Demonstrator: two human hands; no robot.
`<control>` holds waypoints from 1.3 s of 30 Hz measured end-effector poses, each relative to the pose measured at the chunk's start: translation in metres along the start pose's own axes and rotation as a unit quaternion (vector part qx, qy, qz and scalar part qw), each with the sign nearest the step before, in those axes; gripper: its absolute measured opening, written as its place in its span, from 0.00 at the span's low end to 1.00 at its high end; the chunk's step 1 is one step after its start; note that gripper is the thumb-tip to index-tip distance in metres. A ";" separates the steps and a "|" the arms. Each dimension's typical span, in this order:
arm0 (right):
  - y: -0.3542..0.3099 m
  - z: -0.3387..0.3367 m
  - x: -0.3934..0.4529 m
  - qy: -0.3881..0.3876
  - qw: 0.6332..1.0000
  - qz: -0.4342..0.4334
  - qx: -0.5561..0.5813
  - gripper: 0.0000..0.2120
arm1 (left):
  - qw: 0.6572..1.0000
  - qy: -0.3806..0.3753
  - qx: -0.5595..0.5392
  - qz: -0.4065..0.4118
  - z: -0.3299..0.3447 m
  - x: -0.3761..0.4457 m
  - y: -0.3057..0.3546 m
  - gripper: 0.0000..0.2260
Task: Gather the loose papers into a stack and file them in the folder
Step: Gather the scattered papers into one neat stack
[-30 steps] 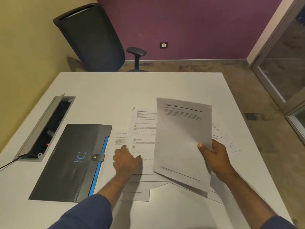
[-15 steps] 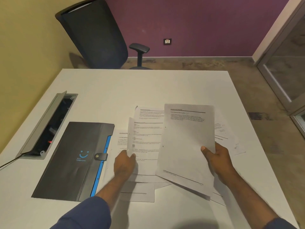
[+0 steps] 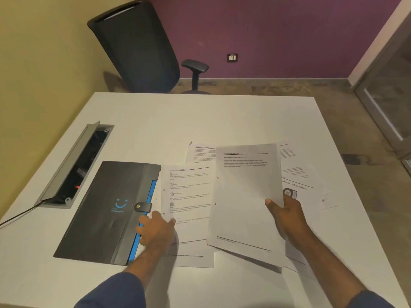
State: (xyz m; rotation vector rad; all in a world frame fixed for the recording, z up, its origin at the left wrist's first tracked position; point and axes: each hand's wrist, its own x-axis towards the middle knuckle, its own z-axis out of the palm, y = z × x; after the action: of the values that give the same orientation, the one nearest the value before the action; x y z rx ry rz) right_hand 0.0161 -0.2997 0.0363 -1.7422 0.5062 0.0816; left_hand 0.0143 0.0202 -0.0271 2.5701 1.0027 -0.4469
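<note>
Single head view, worn by the person: looks forward and steeply down over the table [image 3: 222, 121], close above it; chair [image 3: 138, 47] and wall behind.

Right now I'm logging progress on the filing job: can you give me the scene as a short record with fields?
folder: dark folder flat on the white table, strap snapped shut
right hand: right hand holds a lifted sheet by its right edge
left hand: left hand presses on a flat sheet beside the folder
loose papers: several, overlapping, still spread out
filed: none visible
</note>
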 end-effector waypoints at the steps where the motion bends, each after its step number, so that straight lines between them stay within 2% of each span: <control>1: 0.001 -0.001 0.000 -0.002 1.000 0.002 -0.003 0.07 | 0.999 -0.009 -0.037 0.007 -0.003 0.001 0.000 0.24; 4: 0.003 -0.003 -0.001 -0.003 1.000 0.008 -0.011 0.07 | 0.987 -0.020 -0.156 0.031 -0.012 0.005 0.001 0.22; 7: 0.006 -0.008 -0.001 -0.002 1.000 0.022 -0.023 0.08 | 0.965 -0.019 -0.261 0.028 -0.020 0.006 0.002 0.29; 9: 0.009 -0.015 0.002 0.004 0.999 0.033 -0.038 0.11 | 0.959 -0.039 -0.277 0.036 -0.027 0.010 0.002 0.27; 11: 0.013 -0.024 0.005 0.016 0.998 0.046 -0.042 0.13 | 0.957 -0.083 -0.271 0.057 -0.033 0.016 0.000 0.17; 13: 0.016 -0.034 0.007 0.027 0.997 0.056 -0.042 0.13 | 0.954 -0.100 -0.270 0.081 -0.042 0.021 -0.001 0.12; 19: 0.019 -0.041 0.009 0.041 0.995 0.074 -0.043 0.13 | 0.941 -0.065 -0.309 0.120 -0.069 0.037 0.000 0.11; 24: 0.024 -0.036 0.001 0.027 0.995 0.093 -0.001 0.14 | 0.871 -0.136 -0.465 0.084 -0.084 0.043 -0.003 0.14; 28: 0.019 -0.030 -0.008 -0.018 0.990 0.111 0.081 0.12 | 0.854 -0.222 -0.453 0.124 -0.082 0.019 0.005 0.13; 34: -0.002 -0.017 -0.020 -0.075 0.980 0.127 0.137 0.11 | 0.865 -0.337 -0.336 0.160 -0.052 -0.021 0.019 0.13; 39: -0.010 -0.014 -0.031 -0.101 0.971 0.134 0.172 0.11 | 0.809 -0.402 -0.408 0.133 -0.036 -0.041 0.026 0.16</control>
State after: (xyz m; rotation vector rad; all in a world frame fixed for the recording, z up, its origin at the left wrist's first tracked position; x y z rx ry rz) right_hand -0.0108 -0.3030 0.0589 -1.3023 0.5673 0.3398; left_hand 0.0094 -0.0062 0.0265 1.4548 0.3600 -0.7312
